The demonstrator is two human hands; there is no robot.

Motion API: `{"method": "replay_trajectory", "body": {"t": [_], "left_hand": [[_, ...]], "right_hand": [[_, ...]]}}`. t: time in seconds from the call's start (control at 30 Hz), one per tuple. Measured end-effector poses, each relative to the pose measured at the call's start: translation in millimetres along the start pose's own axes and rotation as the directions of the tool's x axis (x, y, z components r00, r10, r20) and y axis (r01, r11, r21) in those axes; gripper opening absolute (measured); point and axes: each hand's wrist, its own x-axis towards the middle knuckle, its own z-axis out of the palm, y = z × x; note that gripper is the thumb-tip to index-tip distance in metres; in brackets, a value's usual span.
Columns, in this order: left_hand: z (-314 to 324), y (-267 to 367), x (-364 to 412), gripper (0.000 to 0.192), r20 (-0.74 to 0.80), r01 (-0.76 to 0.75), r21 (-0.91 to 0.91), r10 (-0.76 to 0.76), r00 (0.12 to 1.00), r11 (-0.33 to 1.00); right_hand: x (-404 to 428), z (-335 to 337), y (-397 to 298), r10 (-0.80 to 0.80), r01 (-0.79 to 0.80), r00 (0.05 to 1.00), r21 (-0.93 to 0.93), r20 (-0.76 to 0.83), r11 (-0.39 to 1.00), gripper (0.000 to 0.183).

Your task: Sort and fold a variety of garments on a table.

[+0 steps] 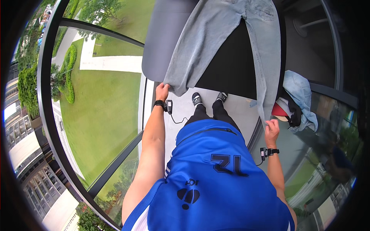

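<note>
Light-blue denim jeans (202,43) lie spread over a black surface (231,63), waist away from me and legs apart towards me. My left hand (162,91) pinches the hem of the leg on the left, just past the surface's near edge. With fingers closed on the hem of the other leg, my right hand (272,128) is lower and to the right; that leg hangs over the near corner, narrow and creased. Each wrist wears a black strap with a small device and a cable.
A grey padded surface (162,43) adjoins the black one on the left. Beside its right edge sits a pile of clothes (297,95), with denim, black and red pieces. Glass panes with dark frames (115,161) stand on the left; glass is also at the right. My feet are on pale floor (208,101).
</note>
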Motion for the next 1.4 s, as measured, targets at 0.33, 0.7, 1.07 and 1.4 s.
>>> {"method": "replay_trajectory", "body": {"t": [0.33,0.7,1.07,1.4], "left_hand": [[-84.8,-10.1,-17.2,0.027,0.267,0.387,-0.135,-0.343,0.901,0.912],[-87.5,2.9,-11.1,0.034,0.049,-0.005,-0.024,0.007,0.999,1.0],[-188.9,-58.2,64.2,0.042,0.07,0.27,-0.576,-0.283,0.957,0.771],[-169.8,-67.5,29.1,0.043,-0.046,0.253,0.142,-0.249,0.967,0.957]], "right_hand": [[-18.6,-10.1,36.9,0.154,-0.159,0.986,-0.112,-0.056,0.981,0.02],[-15.6,23.8,9.7,0.263,-0.269,0.963,-0.127,-0.059,0.955,0.02],[-50.6,-73.1,71.4,0.308,-0.47,0.714,-0.104,-0.628,0.877,0.02],[-70.4,32.0,-1.1,0.232,-0.242,0.959,-0.05,-0.163,0.969,0.025]]}}
